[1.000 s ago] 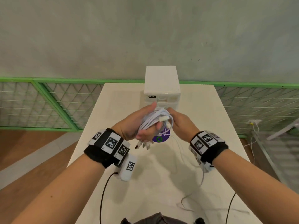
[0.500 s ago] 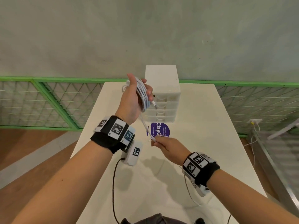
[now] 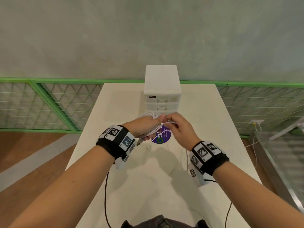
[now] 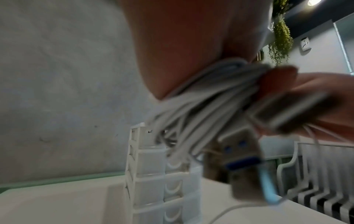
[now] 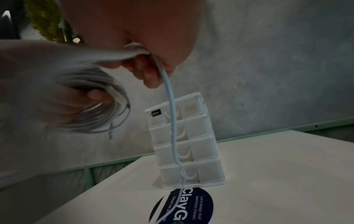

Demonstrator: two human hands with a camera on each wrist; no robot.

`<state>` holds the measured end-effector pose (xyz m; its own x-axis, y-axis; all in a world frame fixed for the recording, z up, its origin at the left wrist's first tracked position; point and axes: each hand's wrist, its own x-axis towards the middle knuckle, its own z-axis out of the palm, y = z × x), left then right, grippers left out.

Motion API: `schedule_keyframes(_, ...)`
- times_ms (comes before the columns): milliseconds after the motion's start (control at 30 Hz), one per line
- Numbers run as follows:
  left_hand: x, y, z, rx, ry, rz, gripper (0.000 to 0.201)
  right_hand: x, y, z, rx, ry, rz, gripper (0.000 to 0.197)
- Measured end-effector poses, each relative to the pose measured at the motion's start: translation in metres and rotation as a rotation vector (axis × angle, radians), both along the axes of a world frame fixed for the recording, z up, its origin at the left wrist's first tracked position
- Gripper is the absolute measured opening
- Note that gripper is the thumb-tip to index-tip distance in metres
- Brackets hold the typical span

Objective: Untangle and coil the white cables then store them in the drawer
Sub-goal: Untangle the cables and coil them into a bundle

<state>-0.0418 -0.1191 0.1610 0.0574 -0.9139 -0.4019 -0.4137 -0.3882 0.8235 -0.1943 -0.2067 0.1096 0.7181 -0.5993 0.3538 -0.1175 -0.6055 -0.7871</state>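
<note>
My left hand (image 3: 144, 127) grips a coil of white cables (image 3: 152, 116) looped round its palm, above the table in front of the white drawer unit (image 3: 162, 89). The coil (image 4: 201, 106) looks blurred in the left wrist view, with a USB plug (image 4: 239, 163) hanging under it. My right hand (image 3: 174, 125) pinches a loose white cable strand (image 5: 170, 106) right beside the coil (image 5: 99, 106). That strand hangs down to the table in front of the drawer unit (image 5: 187, 142). All drawers look closed.
A round purple sticker (image 3: 162, 137) lies on the white table (image 3: 205, 122) under my hands. A loose white cable tail (image 3: 186, 157) trails on the table near my right wrist. A green mesh railing (image 3: 49, 102) runs behind the table, with a grey wall beyond.
My left hand has come down from beside the drawer unit's top to just above the sticker. My right hand has risen to meet it, bringing the strand up against the coil.
</note>
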Motion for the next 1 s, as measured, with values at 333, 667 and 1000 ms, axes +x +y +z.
schedule_keyframes(333, -0.008, 0.014, 0.012, -0.015, 0.481, -0.124, 0.05, 0.012, -0.013, -0.005, 0.138, -0.054, -0.035, 0.04)
schedule_keyframes(667, 0.004, 0.001, 0.039, -0.411, 1.062, 0.141, 0.025, 0.009, 0.015, -0.032, 0.25, 0.19, -0.033, 0.046)
schedule_keyframes(1000, 0.028, -0.018, 0.061, -0.818, 0.868, 0.782, 0.036, -0.008, 0.05, -0.046, 0.152, 0.577, 0.217, 0.043)
